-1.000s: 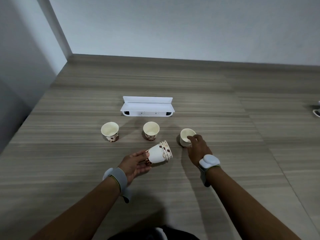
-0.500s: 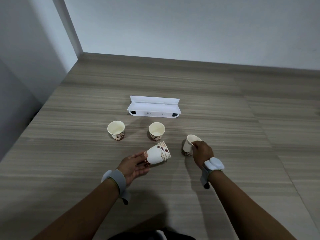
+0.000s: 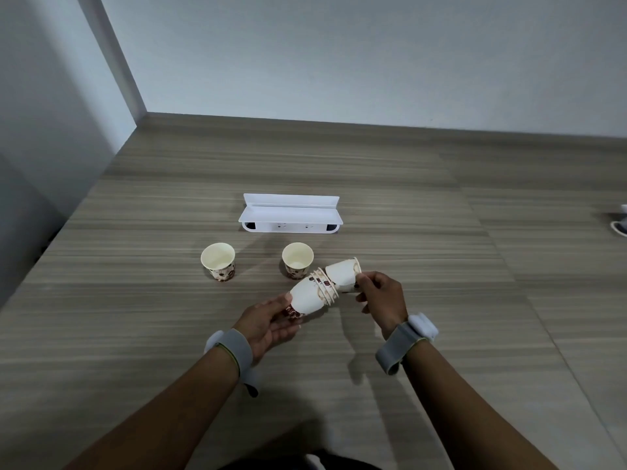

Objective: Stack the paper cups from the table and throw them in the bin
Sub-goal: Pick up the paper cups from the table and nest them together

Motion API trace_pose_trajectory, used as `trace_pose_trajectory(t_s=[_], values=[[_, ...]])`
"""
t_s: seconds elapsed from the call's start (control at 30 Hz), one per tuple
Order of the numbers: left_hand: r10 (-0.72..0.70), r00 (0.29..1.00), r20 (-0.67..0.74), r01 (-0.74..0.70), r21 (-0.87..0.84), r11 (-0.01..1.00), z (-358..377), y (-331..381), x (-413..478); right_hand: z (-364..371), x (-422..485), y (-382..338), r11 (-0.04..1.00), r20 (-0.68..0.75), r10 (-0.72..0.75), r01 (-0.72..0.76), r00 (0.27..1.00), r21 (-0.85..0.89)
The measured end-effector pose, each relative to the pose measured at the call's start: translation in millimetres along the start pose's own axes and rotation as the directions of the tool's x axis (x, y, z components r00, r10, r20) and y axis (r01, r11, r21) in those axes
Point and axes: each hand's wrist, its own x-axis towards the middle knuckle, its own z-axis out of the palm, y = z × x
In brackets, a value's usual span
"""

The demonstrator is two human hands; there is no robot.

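- You're looking down on a wide table [image 3: 142, 334] with a grey-brown wood-grain laminate top, grain running left-right.
- A thin seam [image 3: 475, 218] splits the top on your right side, running away from you, with a cross joint near the far end.
- Plain pale grey-blue wall [image 3: 373, 56] runs straight along the table's far edge.
- On your left a wall corner [image 3: 112, 62] juts out, its left face shaded darker.
- A white flip-up socket box [image 3: 291, 214] sits mid-table, lid raised.
- Light is soft and even, with faint shadows on the tabletop.
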Motion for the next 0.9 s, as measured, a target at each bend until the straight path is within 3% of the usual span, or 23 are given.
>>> trace_pose_trajectory(t_s=[0.33,0.9], values=[[0.02,0.999,0.045,-0.022,0.047,0.999,-0.3,0.6,-3.4,12.8,-6.3,-2.3,0.999,0.077,-0.019,0.021,0.997,-0.025],[-0.003,1.0,-0.006,0.003,-0.019,1.0,-35.3,-3.3,-10.7,56.5,-1.9,4.7,0.998,0.198,0.063,-0.061,0.978,-0.013]])
